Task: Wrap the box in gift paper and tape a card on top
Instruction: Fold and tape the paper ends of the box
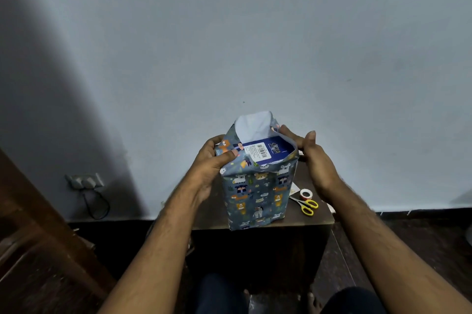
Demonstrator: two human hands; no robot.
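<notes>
A tall box stands on end on a small dark table [212, 211], wrapped around its sides in blue-grey gift paper [258, 198] printed with cartoon animals. The box's blue top end [270, 151] with a barcode label shows inside the open paper collar. A white inner flap of paper [252, 126] stands up at the back. My left hand [212, 163] grips the left upper edge, thumb pressing the paper inward. My right hand [311, 157] touches the right upper edge with extended fingers. No card can be made out for certain.
Yellow-handled scissors [306, 205] and a red-and-white tape roll [306, 194] lie on the table right of the box. A wall socket [85, 180] with a cable sits low on the wall at left. Dark wooden furniture [30, 224] stands at far left.
</notes>
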